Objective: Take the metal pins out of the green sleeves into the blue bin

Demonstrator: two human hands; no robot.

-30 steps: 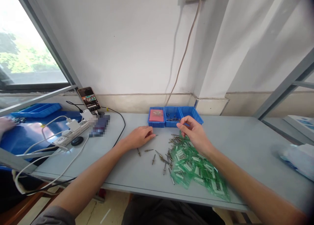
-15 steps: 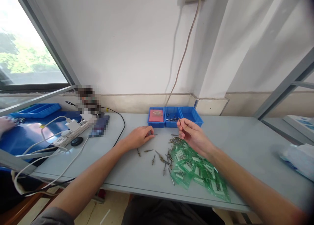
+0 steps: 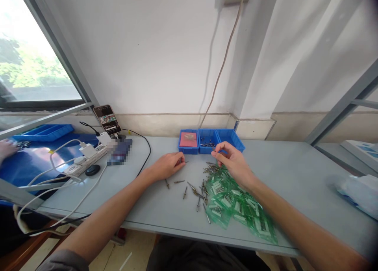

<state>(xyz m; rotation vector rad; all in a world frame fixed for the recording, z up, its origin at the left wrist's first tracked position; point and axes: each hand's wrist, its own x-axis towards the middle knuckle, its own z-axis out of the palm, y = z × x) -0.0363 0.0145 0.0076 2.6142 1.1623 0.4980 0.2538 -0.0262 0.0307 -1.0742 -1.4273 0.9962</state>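
My left hand (image 3: 169, 164) rests on the grey table with its fingers closed on a small metal pin (image 3: 186, 162), whose tip shows past the fingertips. My right hand (image 3: 228, 156) is in a pinch in front of the blue bins (image 3: 208, 152), holding a small metal piece (image 3: 214, 149) mostly hidden by the fingers. Metal pins (image 3: 195, 190) lie loose between my forearms. Green plastic bags (image 3: 236, 204) with metal pieces and white labels are heaped below my right hand. The middle bin holds several metal pieces; the left bin holds a pink item (image 3: 188, 139).
At left stand a phone (image 3: 108, 119), a power strip (image 3: 88, 160) with white cables, and a black round object (image 3: 92, 169). Another person's hand (image 3: 7, 149) is at the far left by a blue tray (image 3: 44, 133). A plastic-wrapped package (image 3: 360, 192) lies at right.
My right hand has shifted slightly, its fingertips lower and a little to the left, with the small piece less visible. My left hand has barely moved.
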